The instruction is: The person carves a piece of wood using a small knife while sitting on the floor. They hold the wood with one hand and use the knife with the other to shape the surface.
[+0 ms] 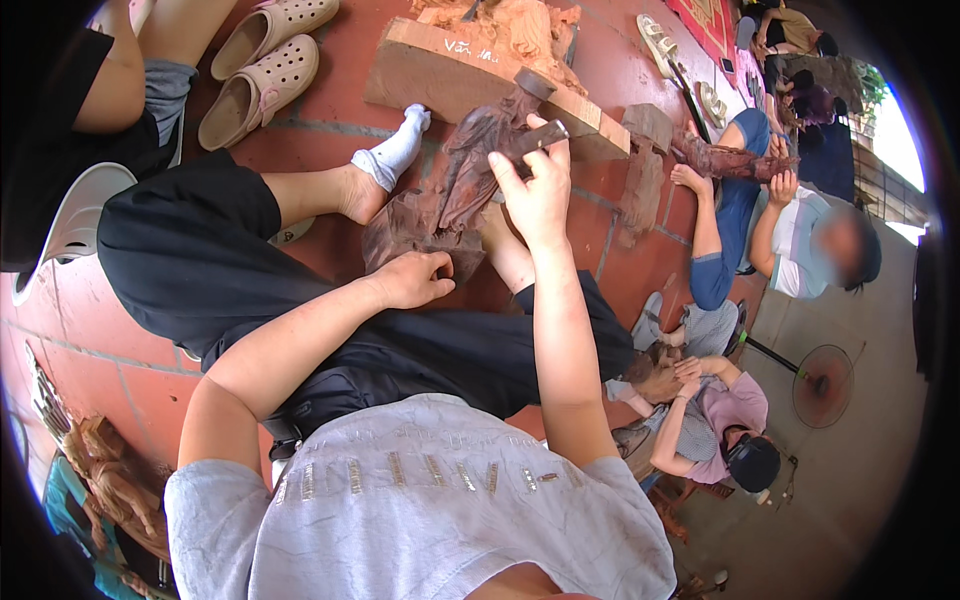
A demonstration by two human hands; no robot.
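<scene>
A dark reddish-brown carved wooden statue (pixel 465 165) leans at a slant between my legs, its blocky base toward me. My left hand (pixel 412 280) lies against that base with its fingers curled on it. Up beside the statue's upper part, my right hand (pixel 538 200) is closed round a short dark rod-like tool (pixel 535 140) with a pale round end. Whether the tool touches the wood cannot be made out. My foot in a pale sock (pixel 395 150) rests to the left of the statue.
Beyond the statue stands a thick wooden block (pixel 470 85) bearing a lighter carving. A rough wood piece (pixel 645 170) is to its right. Clogs (pixel 265 85) lie far left, beside another person's legs. Co-workers sit at the right, one holding a dark carving (pixel 735 160); a fan (pixel 822 386) stands behind.
</scene>
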